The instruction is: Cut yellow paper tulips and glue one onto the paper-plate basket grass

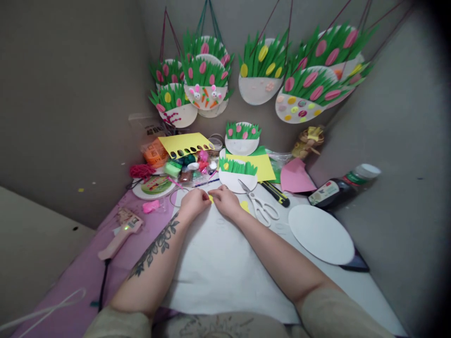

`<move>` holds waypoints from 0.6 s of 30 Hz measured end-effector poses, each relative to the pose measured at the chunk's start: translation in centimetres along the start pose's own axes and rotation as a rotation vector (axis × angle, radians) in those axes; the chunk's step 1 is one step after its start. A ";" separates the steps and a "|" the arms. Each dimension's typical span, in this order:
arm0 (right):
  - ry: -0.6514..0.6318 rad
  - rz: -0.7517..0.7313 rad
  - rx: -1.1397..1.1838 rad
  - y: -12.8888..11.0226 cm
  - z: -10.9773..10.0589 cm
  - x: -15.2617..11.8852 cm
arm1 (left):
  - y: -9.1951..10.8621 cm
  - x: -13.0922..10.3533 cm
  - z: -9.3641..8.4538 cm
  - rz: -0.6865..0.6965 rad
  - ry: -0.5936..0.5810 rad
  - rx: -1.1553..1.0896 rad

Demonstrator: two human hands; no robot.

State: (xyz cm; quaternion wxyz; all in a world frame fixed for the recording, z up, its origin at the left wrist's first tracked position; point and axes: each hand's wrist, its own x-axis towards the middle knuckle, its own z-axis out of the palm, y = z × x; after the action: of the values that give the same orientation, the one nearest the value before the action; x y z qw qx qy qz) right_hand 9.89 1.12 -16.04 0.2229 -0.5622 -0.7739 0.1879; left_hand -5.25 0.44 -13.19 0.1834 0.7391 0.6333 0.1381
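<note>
At centre frame, the left hand (pixel 194 202) and right hand (pixel 225 199) met over the far edge of a white sheet (pixel 225 267) spread on the bench (pixel 88 272). Both hands were closed narrow, fingertips pinching a small yellow paper piece (pixel 211 199) between them; the piece sat just above the sheet, its shape too small to make out. The left forearm bore a leaf tattoo.

Just right of the right hand lay another yellow scrap (pixel 244 205), then white-handled scissors (pixel 259 204), blades pointing to the upper left of the frame. A yellow-and-black utility knife (pixel 276 193) lay just beyond the scissors. At right centre, a plain white paper plate (pixel 320 233) lay flat, near a dark bottle (pixel 343 185) on its side.

Above the hands stood a half plate with green paper grass (pixel 237 174), touching a yellow card sheet (pixel 259 165). At left centre, a pink glue gun (pixel 120 233) rested on the bench's purple cover, with a pink thread tangle (pixel 142 171) further up.

Across the upper frame, finished plate baskets with paper flowers (pixel 260 70) hung on the wall.
</note>
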 end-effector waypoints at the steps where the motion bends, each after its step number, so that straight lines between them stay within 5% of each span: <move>1: -0.005 0.000 -0.003 0.0 0.0 0.0 | 0.0 0.0 0.0 0.001 0.000 0.001; 18: -0.018 -0.033 -0.004 0.5 -0.1 0.2 | 0.0 0.1 -0.2 -0.010 -0.046 0.011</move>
State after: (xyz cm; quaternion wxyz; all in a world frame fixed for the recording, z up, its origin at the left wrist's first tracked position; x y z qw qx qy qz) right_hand 10.23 1.43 -16.22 0.2177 -0.5479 -0.7856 0.1876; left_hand -5.26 0.57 -13.04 0.1945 0.7398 0.6334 0.1169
